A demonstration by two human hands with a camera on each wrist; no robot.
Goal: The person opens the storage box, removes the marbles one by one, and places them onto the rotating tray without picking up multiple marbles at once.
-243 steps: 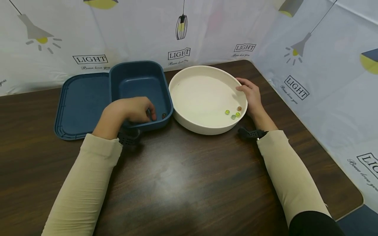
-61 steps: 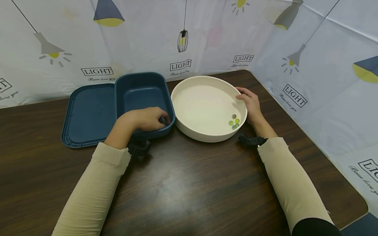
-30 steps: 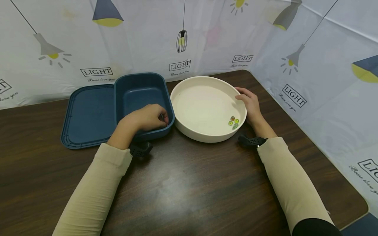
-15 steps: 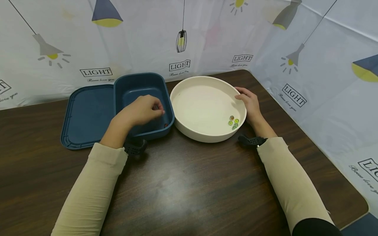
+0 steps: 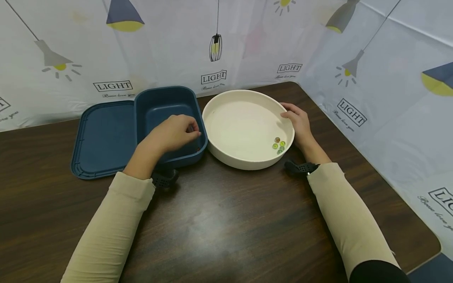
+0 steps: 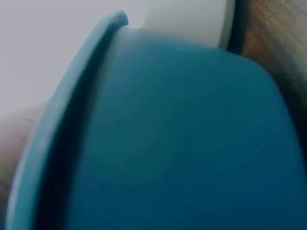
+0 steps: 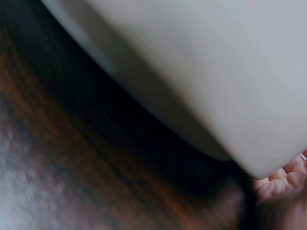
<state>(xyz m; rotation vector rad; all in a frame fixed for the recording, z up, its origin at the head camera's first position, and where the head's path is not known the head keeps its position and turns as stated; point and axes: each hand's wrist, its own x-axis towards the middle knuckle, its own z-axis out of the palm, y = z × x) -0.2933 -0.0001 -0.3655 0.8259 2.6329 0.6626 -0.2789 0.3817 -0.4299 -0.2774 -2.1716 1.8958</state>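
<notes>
In the head view, my left hand (image 5: 175, 133) is over the front right part of a blue rectangular box (image 5: 180, 159). Its fingers are curled with thumb and fingertips close together; whether anything is between them is hidden. A small reddish-brown marble (image 5: 198, 149) lies in the box's front right corner. My right hand (image 5: 299, 124) grips the right rim of a round cream tray (image 5: 244, 122), thumb over the edge. Several glass marbles (image 5: 275, 146), green-yellow and brownish, cluster at the tray's right front. The left wrist view is filled by the blue box's outer wall (image 6: 182, 134).
A blue lid (image 5: 104, 141) lies on the left against the box. Box and tray stand side by side on a dark wood table (image 5: 212, 220). Behind and to the right hangs a white printed cloth (image 5: 166, 47).
My left hand has risen from the box's front right corner and shifted slightly right, uncovering a marble there. One more marble lies in the tray than 8 seconds ago. My right hand stays put.
</notes>
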